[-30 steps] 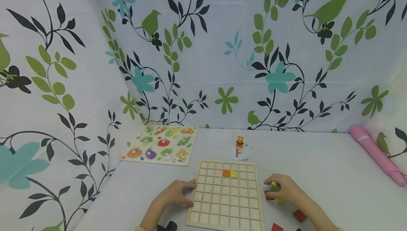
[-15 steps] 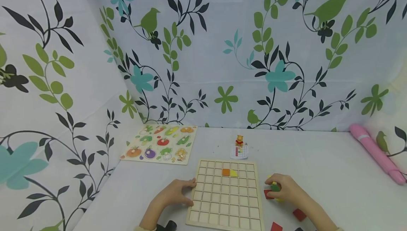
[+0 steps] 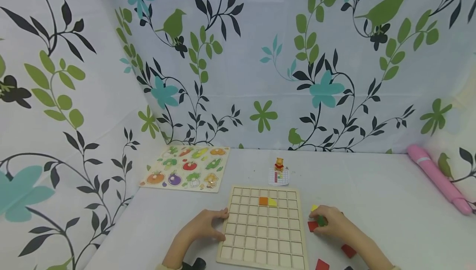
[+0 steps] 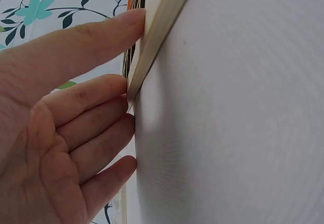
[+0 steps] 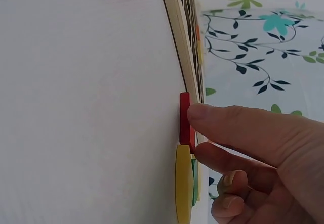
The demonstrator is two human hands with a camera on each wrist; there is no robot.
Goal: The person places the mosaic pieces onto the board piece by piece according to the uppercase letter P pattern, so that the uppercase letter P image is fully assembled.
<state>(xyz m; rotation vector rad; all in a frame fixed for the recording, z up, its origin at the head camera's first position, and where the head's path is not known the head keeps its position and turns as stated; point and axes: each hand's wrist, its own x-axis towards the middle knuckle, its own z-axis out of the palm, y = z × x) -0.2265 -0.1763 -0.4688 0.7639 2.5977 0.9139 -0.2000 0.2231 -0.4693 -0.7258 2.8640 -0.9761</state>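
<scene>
My left hand (image 3: 202,224) touches the left edge of a light wooden grid board (image 3: 251,230). In the left wrist view, its thumb rests on the rim, the index fingertip meets the edge, and straightened fingers reach down to the table. An orange square tile (image 3: 263,201) and a yellow piece (image 3: 272,202) sit in adjacent cells near the board's top. Right of the board, my right hand (image 3: 332,222) pinches a red tile (image 5: 184,118) between thumb and index finger, its other fingers curled. A green tile (image 3: 321,221) and yellow tile (image 5: 183,183) lie against it, partly hidden by the hand.
More red tiles (image 3: 348,251) lie by the right forearm. Beyond the board are a small bear figure (image 3: 279,164) and a printed grid card (image 3: 279,177). A vegetable puzzle board (image 3: 186,169) stands back left, a pink tube-shaped object (image 3: 439,179) far right.
The right index finger has lowered toward the thumb at the red tile, leaving a yellow corner more exposed behind it. The left hand and grid board stay as they were.
</scene>
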